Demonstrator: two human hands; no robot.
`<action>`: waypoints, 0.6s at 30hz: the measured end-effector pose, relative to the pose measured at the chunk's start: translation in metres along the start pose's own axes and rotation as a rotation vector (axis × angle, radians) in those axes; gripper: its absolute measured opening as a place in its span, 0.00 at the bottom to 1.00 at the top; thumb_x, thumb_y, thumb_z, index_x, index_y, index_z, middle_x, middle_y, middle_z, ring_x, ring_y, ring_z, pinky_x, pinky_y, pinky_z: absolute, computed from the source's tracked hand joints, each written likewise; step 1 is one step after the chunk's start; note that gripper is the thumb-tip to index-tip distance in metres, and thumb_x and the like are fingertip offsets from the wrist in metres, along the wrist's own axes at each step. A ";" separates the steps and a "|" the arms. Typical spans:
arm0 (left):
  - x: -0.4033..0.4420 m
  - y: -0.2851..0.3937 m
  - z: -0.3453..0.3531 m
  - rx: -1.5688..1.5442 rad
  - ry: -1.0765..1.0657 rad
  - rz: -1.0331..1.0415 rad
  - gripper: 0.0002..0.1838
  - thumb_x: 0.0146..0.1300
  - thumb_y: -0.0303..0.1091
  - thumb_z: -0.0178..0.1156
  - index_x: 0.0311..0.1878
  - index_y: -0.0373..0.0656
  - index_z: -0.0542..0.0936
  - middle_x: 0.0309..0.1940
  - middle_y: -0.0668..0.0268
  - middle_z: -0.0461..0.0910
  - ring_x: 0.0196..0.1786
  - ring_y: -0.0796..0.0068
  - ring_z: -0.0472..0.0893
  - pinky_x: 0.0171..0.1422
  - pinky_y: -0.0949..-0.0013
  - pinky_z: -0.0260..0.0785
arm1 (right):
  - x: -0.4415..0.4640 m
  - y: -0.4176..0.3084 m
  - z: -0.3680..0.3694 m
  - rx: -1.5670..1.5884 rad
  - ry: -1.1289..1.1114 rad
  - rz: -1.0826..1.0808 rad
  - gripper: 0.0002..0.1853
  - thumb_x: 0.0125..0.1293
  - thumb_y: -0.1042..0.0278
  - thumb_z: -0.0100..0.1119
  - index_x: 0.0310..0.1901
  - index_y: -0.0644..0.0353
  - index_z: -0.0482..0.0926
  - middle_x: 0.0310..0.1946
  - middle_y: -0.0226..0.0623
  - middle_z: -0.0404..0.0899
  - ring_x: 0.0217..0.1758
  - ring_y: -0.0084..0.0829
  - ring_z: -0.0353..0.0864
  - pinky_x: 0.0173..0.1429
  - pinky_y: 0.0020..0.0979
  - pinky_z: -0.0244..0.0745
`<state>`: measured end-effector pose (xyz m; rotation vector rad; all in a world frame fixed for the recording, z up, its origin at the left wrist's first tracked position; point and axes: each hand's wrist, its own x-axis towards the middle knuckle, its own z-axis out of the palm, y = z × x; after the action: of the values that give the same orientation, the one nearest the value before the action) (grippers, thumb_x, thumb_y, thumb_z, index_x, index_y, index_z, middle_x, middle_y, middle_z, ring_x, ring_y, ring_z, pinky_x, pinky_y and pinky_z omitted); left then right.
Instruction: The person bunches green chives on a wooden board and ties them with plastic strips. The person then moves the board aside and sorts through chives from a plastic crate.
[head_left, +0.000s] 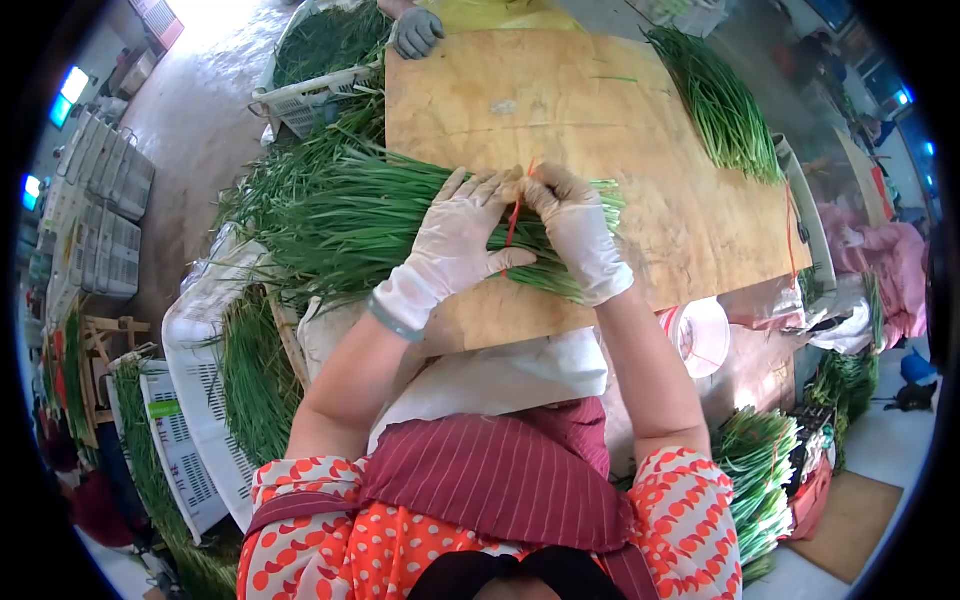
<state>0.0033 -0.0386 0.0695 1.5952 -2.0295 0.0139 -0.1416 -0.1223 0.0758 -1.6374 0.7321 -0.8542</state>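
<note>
A bundle of long green garlic chives (350,215) lies across a wooden board (560,110), its leafy ends to the left and its pale cut ends to the right. My left hand (455,235), in a whitish glove, grips the bundle from above, thumb on the near side and fingers over the far side. A thin red tie (514,222) crosses the stalks between my hands. At the bundle's far edge my right hand (575,215), gloved too, pinches the red tie with its fingertips close to the left fingers. The underside of the bundle is hidden.
Another pile of chives (715,105) lies at the board's far right. A co-worker's grey-gloved hand (417,33) rests at the far left corner. White crates (185,330) of greens stand on the left, with a white bucket (700,335) and more chives (755,470) on the right.
</note>
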 end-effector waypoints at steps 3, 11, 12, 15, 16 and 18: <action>-0.004 0.003 0.003 0.022 0.039 -0.002 0.42 0.53 0.63 0.56 0.60 0.34 0.68 0.57 0.51 0.70 0.62 0.52 0.67 0.71 0.51 0.49 | -0.001 -0.003 0.007 0.188 0.191 0.071 0.06 0.64 0.71 0.57 0.35 0.66 0.78 0.28 0.30 0.78 0.32 0.20 0.71 0.39 0.23 0.68; -0.020 0.027 -0.027 0.410 -0.001 0.043 0.28 0.57 0.55 0.55 0.56 0.48 0.74 0.59 0.64 0.68 0.68 0.57 0.59 0.73 0.48 0.40 | -0.001 -0.019 0.003 -0.048 0.025 -0.048 0.06 0.61 0.72 0.59 0.32 0.67 0.78 0.27 0.39 0.79 0.31 0.26 0.75 0.37 0.27 0.69; -0.020 0.021 -0.025 0.306 0.043 0.037 0.27 0.58 0.53 0.55 0.56 0.47 0.73 0.60 0.62 0.68 0.68 0.57 0.58 0.74 0.47 0.37 | -0.001 -0.019 0.006 -0.006 0.056 -0.121 0.07 0.59 0.71 0.60 0.32 0.67 0.78 0.27 0.45 0.78 0.29 0.33 0.77 0.35 0.29 0.70; -0.028 0.011 -0.009 0.333 -0.040 0.008 0.27 0.58 0.51 0.55 0.57 0.45 0.73 0.62 0.61 0.66 0.69 0.57 0.58 0.73 0.46 0.38 | 0.000 -0.031 0.008 -0.385 0.080 -0.204 0.07 0.57 0.70 0.61 0.32 0.66 0.79 0.27 0.47 0.78 0.30 0.39 0.78 0.35 0.32 0.71; -0.035 0.008 -0.001 0.259 -0.066 0.009 0.27 0.60 0.49 0.54 0.58 0.44 0.72 0.64 0.60 0.63 0.70 0.57 0.57 0.73 0.46 0.38 | -0.001 -0.033 0.010 -0.383 0.078 -0.206 0.07 0.57 0.70 0.61 0.32 0.66 0.79 0.27 0.47 0.78 0.30 0.39 0.78 0.35 0.32 0.71; -0.035 0.026 -0.025 0.292 -0.036 0.005 0.26 0.60 0.48 0.54 0.58 0.44 0.72 0.65 0.60 0.63 0.70 0.57 0.57 0.73 0.46 0.38 | 0.002 -0.037 0.011 -0.279 0.162 -0.176 0.07 0.56 0.70 0.61 0.31 0.65 0.79 0.27 0.47 0.78 0.31 0.42 0.78 0.36 0.34 0.71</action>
<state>-0.0044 0.0092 0.0841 1.7743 -2.1356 0.2985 -0.1301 -0.1103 0.1111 -1.9175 0.8591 -1.0567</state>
